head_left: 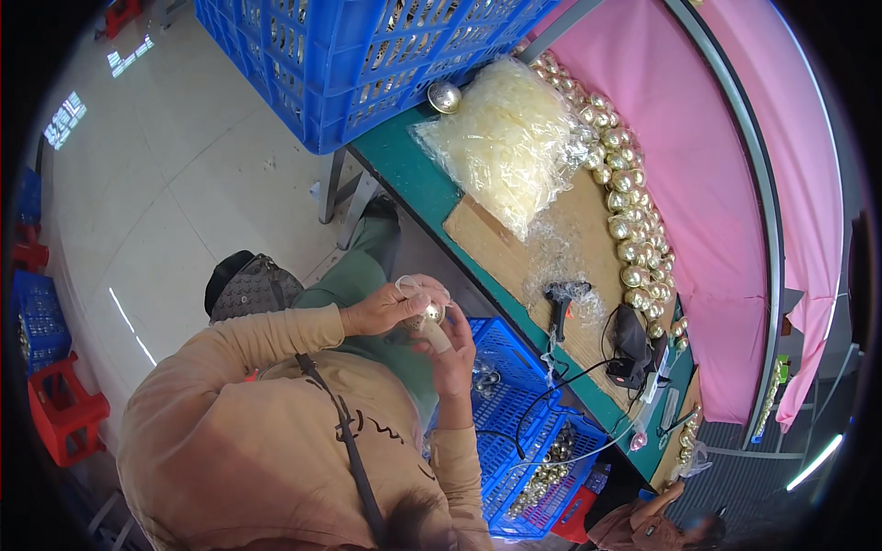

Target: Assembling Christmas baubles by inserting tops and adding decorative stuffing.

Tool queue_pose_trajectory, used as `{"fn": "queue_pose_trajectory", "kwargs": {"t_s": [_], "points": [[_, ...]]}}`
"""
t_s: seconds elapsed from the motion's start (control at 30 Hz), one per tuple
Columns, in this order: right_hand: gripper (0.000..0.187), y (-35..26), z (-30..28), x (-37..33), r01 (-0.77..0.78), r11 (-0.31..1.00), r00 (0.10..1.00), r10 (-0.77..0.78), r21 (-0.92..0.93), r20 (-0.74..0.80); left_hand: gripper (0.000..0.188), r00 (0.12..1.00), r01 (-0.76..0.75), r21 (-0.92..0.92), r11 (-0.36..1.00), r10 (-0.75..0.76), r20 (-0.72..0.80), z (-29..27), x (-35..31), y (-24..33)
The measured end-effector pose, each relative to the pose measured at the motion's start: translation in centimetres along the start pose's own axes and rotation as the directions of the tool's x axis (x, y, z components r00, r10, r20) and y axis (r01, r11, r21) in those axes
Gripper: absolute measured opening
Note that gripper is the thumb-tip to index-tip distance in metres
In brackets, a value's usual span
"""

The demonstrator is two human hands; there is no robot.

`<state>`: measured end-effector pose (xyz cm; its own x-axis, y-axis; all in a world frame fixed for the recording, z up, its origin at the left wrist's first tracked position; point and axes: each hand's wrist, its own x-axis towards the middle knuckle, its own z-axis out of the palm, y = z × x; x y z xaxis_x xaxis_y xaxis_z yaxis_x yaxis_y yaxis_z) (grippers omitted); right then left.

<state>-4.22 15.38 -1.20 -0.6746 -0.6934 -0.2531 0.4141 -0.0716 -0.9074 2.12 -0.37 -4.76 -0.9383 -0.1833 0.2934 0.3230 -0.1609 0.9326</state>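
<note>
A shiny pale-gold ball [425, 319] is held between my two hands, above my lap. My left hand [386, 308] is closed at its upper side, with thumb and fingers pressed near a translucent loop or strip [407, 286]. My right hand [451, 358] curls round the ball from the other side, its fingers wrapped along it. A whitish covering [438, 338] shows on a digit of that hand. The hands hide part of the ball.
On the green table [404, 156] lie a heap of clear plastic bags [501, 138], cardboard [579, 248], a black glue gun [560, 308] and a long row of gold balls [629, 211]. Blue crates [340, 73] stand beside it; others [514, 395] sit below. Another person [657, 523] works farther off.
</note>
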Motion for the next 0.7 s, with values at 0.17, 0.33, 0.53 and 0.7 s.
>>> {"fn": "queue_pose_trajectory", "kwargs": {"t_s": [0.17,0.33,0.53,0.7], "points": [[0.044,-3.1,-3.6,-0.7,0.288,0.840,0.876,-0.425,-0.461,-0.228,0.037,0.999,-0.030,0.118,0.993,0.031,-0.006,-0.2,0.5,1.1],[0.040,-8.3,-11.9,0.7,0.061,0.287,0.655,-0.734,-0.956,-0.179,0.040,1.000,0.005,0.080,0.997,-0.003,-0.027,0.3,1.4,2.3],[0.055,-9.9,-15.5,4.2,-0.084,0.013,0.764,-0.642,-0.996,-0.072,0.042,0.999,0.016,0.120,0.993,-0.012,-0.038,0.8,1.7,3.0],[0.046,-12.0,-17.7,6.8,-0.110,0.038,0.880,-0.461,-0.993,-0.116,0.040,1.000,0.024,0.168,0.986,-0.022,-0.010,1.2,2.6,3.3]]}}
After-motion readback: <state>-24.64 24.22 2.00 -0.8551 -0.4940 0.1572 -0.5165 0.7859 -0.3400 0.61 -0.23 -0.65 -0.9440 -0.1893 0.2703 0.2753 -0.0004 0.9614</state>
